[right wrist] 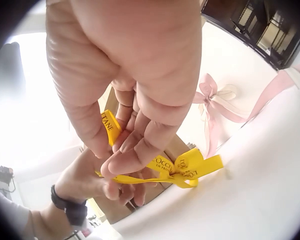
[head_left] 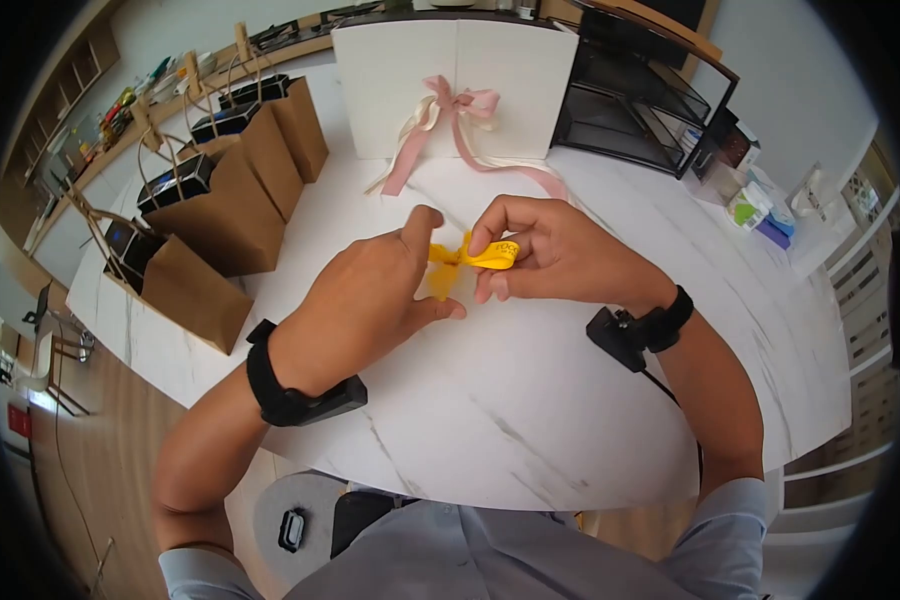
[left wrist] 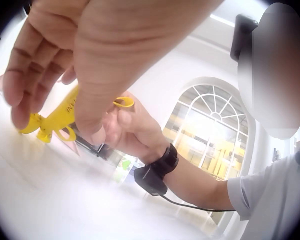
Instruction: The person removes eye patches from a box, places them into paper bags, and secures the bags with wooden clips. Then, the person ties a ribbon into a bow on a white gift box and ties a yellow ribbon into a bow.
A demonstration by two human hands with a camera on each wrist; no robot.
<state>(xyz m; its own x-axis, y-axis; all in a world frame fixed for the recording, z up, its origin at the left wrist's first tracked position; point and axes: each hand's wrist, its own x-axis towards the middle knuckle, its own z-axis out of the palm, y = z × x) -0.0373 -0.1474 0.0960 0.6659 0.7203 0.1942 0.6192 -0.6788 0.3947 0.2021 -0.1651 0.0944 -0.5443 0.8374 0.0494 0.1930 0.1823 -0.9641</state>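
A yellow printed ribbon tied in a bow (head_left: 450,257) is between both hands above the white marbled table. With curled fingers and thumb, my right hand (head_left: 540,245) pinches the ribbon's loop. My left hand (head_left: 370,280) is around the bow's other side, thumb and fingers spread wide apart. In the left wrist view, a left fingertip overlaps the end of the yellow ribbon (left wrist: 62,117), while the left thumb stands away from that end. The right wrist view shows the knot with dark lettering on its tails (right wrist: 187,170), and part of the ribbon passes behind the right fingers.
Several brown paper bags (head_left: 210,215) with dark boxes inside line the table's left side. At the back stands a white box (head_left: 390,90) tied with a pink and cream bow (head_left: 460,105). A black rack (head_left: 630,100) and small packages (head_left: 755,210) are on the right.
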